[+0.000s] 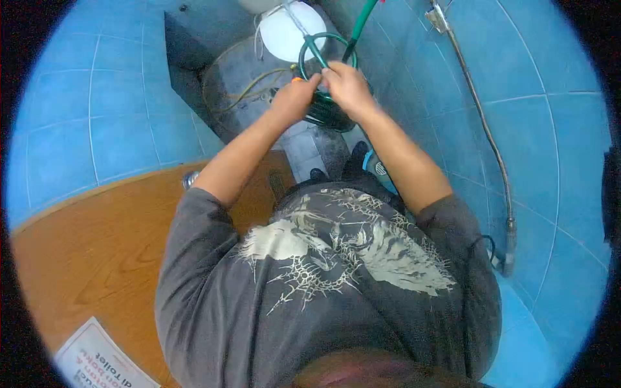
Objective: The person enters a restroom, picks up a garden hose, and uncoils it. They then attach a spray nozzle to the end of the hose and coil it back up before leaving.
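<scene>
A green hose (315, 50) runs down into my two hands, which meet close together above a dark coil of hose (331, 116) near the floor. My right hand (348, 90) is closed, with thumb and fingers pinching the hose. Right beside it, my left hand (294, 100) is closed on the hose too, its thumb against the right fingers. A small orange piece (297, 79) shows at the left knuckles. The gripped part of the hose is hidden by my fingers. Another length of green hose (364, 19) rises to the upper right.
A white toilet lid (291, 35) stands beyond my hands. A tan hose (259, 84) lies on the grey floor at left. Along the blue tiled wall (517, 123) hangs a metal flexible hose (475, 97). A wooden door (123, 239) with a printed sign (103, 359) is at left.
</scene>
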Motion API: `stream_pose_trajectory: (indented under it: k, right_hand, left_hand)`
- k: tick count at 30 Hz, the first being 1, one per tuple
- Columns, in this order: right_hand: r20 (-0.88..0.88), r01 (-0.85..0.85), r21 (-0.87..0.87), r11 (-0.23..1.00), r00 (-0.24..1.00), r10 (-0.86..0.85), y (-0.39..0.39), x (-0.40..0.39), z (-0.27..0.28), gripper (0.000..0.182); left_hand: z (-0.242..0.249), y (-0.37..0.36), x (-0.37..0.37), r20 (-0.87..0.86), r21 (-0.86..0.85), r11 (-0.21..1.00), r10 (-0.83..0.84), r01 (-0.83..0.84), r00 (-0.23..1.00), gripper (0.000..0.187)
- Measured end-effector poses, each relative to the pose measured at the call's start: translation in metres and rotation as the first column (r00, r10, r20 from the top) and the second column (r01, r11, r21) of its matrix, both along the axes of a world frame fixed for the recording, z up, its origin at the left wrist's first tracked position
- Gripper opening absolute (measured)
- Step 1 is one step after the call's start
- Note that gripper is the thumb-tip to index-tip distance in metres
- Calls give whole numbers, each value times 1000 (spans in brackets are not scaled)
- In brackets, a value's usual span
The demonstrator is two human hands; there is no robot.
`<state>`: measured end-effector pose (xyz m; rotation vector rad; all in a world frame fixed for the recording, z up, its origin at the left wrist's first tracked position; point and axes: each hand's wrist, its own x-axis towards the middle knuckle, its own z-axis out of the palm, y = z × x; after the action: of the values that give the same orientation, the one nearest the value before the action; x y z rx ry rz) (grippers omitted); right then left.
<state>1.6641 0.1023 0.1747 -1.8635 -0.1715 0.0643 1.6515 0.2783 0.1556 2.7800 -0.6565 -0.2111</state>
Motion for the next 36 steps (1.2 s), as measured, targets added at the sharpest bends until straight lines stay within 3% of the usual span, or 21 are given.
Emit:
stream_pose_trajectory:
  k: [2, 5, 7, 9, 10, 13, 14, 17, 18, 21, 22, 26, 29, 30, 32, 33, 34, 36]
  right_hand:
    - [44, 2, -23, 1000, 999, -1, 18, 18, -14, 20]
    - [-132, 45, 93, 995, 991, -33, 22, 45, -23, 19]
    - [-121, 98, 91, 991, 989, -87, -1, 62, -17, 13]
    - [-217, 84, 275, 958, 976, -24, -9, 68, -22, 10]
    - [-345, 64, 296, 953, 938, 44, -12, 58, 7, 7]
    - [-439, 87, 442, 893, 889, 131, -4, 62, -4, 6]
    - [-431, 42, 464, 885, 883, 184, -3, 62, -3, 8]
    - [-330, -153, 132, 979, 925, 189, 1, 66, -3, 12]
    - [-400, -95, 226, 970, 898, 181, 5, 63, -2, 15]
    - [-386, -288, -54, 956, 889, 246, 1, 54, 22, 18]
    - [-397, -266, 62, 962, 878, 268, 2, 52, 24, 21]
    - [-357, -313, -210, 926, 906, 226, -5, 55, 22, 26]
    - [-233, -300, -379, 876, 946, 223, -12, 57, 18, 33]
    - [76, -133, -545, 828, 975, 208, -17, 57, 20, 34]
    - [214, 115, -427, 897, 976, -24, -37, 61, 68, 36]
    - [493, 318, -293, 901, 858, -143, -56, 72, 82, 33]
    - [720, 516, -189, 836, 651, -239, -71, 73, 115, 28]
    - [974, 669, -158, 726, 227, 3, -121, 121, 136, 27]
  left_hand:
    - [-6, -7, -6, -14, 13, 1000, -6, 6, 1000, 40]
    - [16, -21, -19, -61, 59, 994, 97, -94, 993, 42]
    - [38, -35, -16, -34, 21, 1000, 13, -12, 999, 44]
    - [47, -38, -25, -16, 21, 999, -26, 26, 1000, 48]
    - [52, -40, -30, 23, -8, 997, -75, 75, 997, 57]
    - [71, -49, -39, -108, 5, 997, -75, 76, 991, 61]
    - [59, -46, -38, -22, 11, 995, -101, 101, 995, 59]
    - [57, -41, -40, 53, 37, 985, -168, 166, 984, 56]
    - [61, -42, -42, 57, 37, 984, -179, 177, 982, 47]
    - [49, -43, -42, -62, 6, 985, -172, 173, 983, 35]
    - [58, -47, -45, -57, 7, 986, -165, 166, 985, 26]
    - [60, -47, -44, -65, 2, 983, -184, 185, 981, 26]
    - [65, -50, -44, -110, 45, 984, -166, 172, 980, 26]
    - [71, -48, -42, -63, 54, 983, -172, 175, 983, 22]
    - [73, -47, -41, -56, 41, 988, -144, 147, 988, 21]
    - [72, -47, -41, -54, 34, 990, -132, 134, 990, 21]
    - [71, -47, -40, -69, 30, 990, -137, 140, 988, 21]
    - [68, -47, -42, -59, 26, 989, -140, 142, 988, 22]
